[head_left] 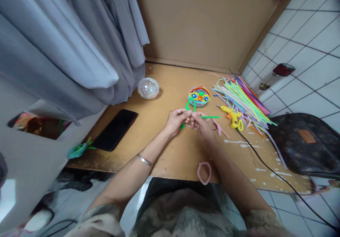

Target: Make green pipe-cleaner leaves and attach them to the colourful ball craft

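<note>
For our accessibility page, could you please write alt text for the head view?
A person's hands hold a looped green strip over a table, with a yellow glue gun and a colourful strip bundle to the right.

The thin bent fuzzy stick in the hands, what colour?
That fuzzy stick is bright green, clearest in the head view.

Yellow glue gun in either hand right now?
No, the yellow glue gun lies on the table, while the left hand and right hand pinch green pipe cleaner.
</note>
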A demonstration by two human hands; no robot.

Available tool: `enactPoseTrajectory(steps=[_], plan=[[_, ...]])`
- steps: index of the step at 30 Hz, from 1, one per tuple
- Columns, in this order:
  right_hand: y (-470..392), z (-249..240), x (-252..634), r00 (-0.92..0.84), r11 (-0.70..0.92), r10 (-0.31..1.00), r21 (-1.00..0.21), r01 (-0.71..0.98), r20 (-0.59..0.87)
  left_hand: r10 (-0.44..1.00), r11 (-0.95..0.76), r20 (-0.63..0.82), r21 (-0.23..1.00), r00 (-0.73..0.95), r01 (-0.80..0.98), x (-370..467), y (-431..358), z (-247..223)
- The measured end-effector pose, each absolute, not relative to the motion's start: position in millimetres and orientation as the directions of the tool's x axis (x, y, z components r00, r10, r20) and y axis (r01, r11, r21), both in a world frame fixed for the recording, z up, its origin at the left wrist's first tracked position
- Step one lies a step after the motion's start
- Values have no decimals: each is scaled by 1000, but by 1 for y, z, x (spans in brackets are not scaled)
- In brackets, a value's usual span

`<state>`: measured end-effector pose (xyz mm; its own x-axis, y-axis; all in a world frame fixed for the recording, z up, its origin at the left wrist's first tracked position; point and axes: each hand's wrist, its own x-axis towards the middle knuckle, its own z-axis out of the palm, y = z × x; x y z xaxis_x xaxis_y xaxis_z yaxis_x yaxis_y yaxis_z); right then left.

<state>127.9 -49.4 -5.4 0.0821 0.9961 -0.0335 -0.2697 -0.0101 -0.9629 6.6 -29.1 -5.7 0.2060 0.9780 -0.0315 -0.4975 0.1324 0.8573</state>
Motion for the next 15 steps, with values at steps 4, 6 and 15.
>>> enactPoseTrajectory(steps=[4, 6, 15], plan=[[-50, -6, 129, 144, 35, 990, -973, -227, 2, 992, 99, -40, 844, 123, -527, 5, -26, -6], [-51, -5, 128, 188, 76, 981, -979, -189, 40, 994, 95, -54, 844, 93, -528, 4, -25, -6], [-61, 4, 121, 235, 246, 936, -964, 98, 262, 1000, 28, -31, 896, -1, -443, 7, -26, -8]])
